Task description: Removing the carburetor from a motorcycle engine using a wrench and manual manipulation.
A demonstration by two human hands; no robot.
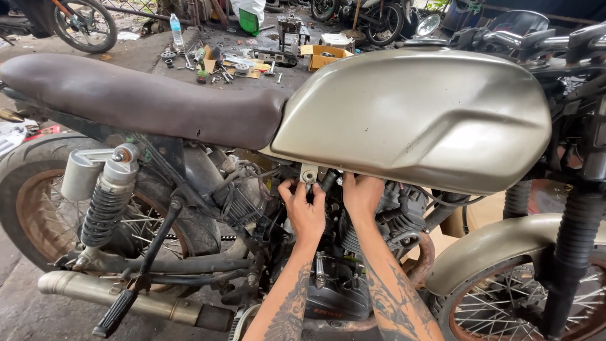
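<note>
My left hand point(304, 211) is up under the lower edge of the champagne-coloured fuel tank point(410, 113), thumb and fingers pinched around a small metal tab point(308, 173) that hangs down from the tank's underside, just above the engine point(353, 252). My right hand point(361, 197) is just beside it, fingers curled up and tucked behind the tank's bottom rim; I cannot tell whether it is gripping anything there, because the fingertips are hidden behind the tank and the hoses. Both hands sit close together, nearly touching, in the gap between tank and engine. The tank sits on top of the motorcycle frame, its rear end butting against the front of the long brown seat point(139, 98). Below the seat stand the rear shock absorber point(107, 202) and a spoked rear wheel point(38, 208) with a rusty rim, and the exhaust pipe point(126, 297) runs low along the bike with a black kick lever point(136, 278) crossing it. To my right are the front fork point(571, 252), the matching front mudguard point(499, 246) and the front wheel point(517, 303). Beyond the bike, scattered tools point(221, 66), a yellow cardboard box point(323, 58) and a plastic bottle point(177, 31) lie on the concrete floor point(132, 53).
</note>
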